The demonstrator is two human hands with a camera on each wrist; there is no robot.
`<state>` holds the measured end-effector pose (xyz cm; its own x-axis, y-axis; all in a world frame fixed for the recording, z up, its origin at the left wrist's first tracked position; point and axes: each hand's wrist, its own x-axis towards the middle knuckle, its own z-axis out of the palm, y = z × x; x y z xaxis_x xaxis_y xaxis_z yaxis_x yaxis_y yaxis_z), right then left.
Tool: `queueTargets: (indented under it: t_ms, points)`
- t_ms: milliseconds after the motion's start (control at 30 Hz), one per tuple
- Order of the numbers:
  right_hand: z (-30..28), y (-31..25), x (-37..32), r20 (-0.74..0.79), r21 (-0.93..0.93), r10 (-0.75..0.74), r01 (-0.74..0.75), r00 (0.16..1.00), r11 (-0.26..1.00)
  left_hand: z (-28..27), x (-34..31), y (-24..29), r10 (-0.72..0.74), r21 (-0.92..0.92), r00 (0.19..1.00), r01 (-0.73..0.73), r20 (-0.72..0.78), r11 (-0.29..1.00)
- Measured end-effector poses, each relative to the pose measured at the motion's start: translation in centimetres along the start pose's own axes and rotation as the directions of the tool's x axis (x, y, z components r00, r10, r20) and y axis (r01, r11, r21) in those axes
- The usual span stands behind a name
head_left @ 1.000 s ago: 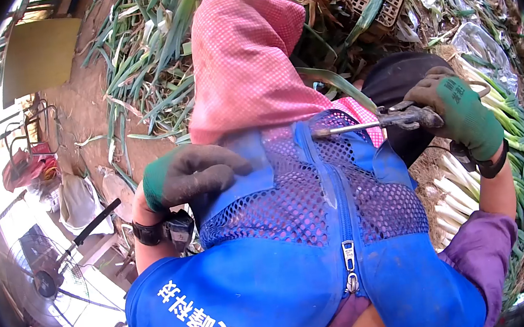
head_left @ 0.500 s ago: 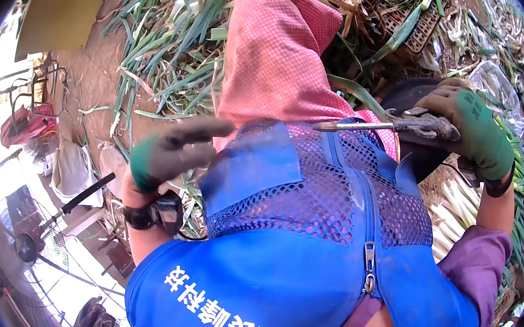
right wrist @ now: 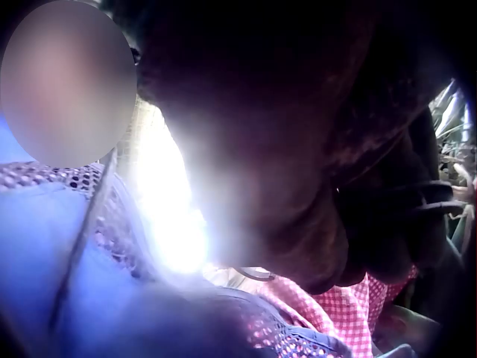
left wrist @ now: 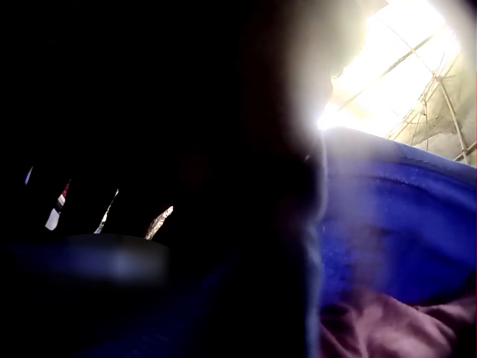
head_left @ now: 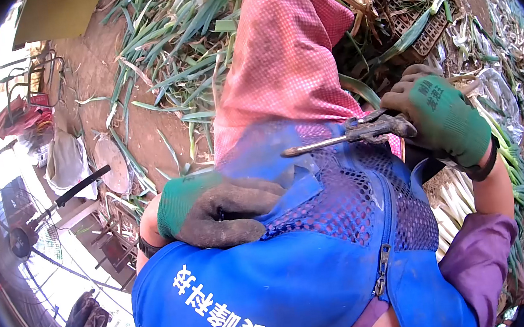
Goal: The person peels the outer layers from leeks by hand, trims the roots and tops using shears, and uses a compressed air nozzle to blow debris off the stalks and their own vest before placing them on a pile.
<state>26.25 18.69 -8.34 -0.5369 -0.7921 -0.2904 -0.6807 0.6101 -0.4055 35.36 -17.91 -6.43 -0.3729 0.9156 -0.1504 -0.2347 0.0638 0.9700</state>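
In the head view the gloved left hand [head_left: 222, 210] rests against the front of the blue vest [head_left: 224, 284], its fingertips beside a blue flap over the mesh. The gloved right hand [head_left: 440, 114] grips a plier-like metal tool [head_left: 377, 128], whose thin rod points left across the vest. Its handles are mostly covered by the glove. A dark, close hand [right wrist: 261, 134] fills much of the right wrist view, above pink checked cloth [right wrist: 346, 309]. The left wrist view is mostly black, with blue vest cloth [left wrist: 395, 216] at the right.
Pink checked cloth [head_left: 281, 51] covers the lap. Loose green leaves [head_left: 166, 58] lie on the ground ahead, near a brown crate [head_left: 431, 34]. White-stemmed leeks [head_left: 451, 206] lie at the right. A fan [head_left: 22, 239] stands at the left.
The left hand lifted off the vest, then came down on it farther right. The right hand and its tool moved slightly left between the last two head frames.
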Motion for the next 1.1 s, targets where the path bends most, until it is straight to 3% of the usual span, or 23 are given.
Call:
queueTargets:
  t_ms: [100,233,367,533,633,767,1100]
  points:
    - [-0.7,0.4,0.1,-0.042,-0.005,0.024,-0.024,0.999,1.000,-0.1,0.0,0.2,-0.005,0.037,1.000,0.005,-0.002,0.999]
    - [-1.0,1.7,-0.6,0.017,-0.021,0.064,-0.063,0.998,0.998,-0.5,0.5,0.1,0.025,0.034,1.000,-0.026,0.005,0.999]
    - [-0.4,1.7,-0.8,-0.041,-0.039,0.048,-0.050,0.998,0.998,-0.9,0.7,1.5,-0.055,-0.008,0.998,0.055,0.034,0.998]
    - [-0.9,1.1,-0.4,-0.064,-0.033,0.023,-0.025,0.998,0.999,-0.8,0.7,0.3,0.033,0.051,0.999,-0.035,0.033,0.998]
    - [-1.5,0.5,0.0,0.024,-0.028,0.053,-0.053,0.998,0.998,-0.9,1.1,0.2,0.039,0.069,0.999,-0.042,0.036,0.997]
    - [-1.1,0.5,0.3,-0.031,-0.041,0.018,-0.020,0.999,0.999,-1.0,1.3,-0.1,0.050,0.098,0.998,-0.053,0.035,0.994]
    - [-1.0,-0.1,1.0,-0.109,-0.034,-0.046,0.042,0.993,0.999,-0.5,1.1,0.7,-0.007,-0.030,1.000,0.007,-0.015,1.000]
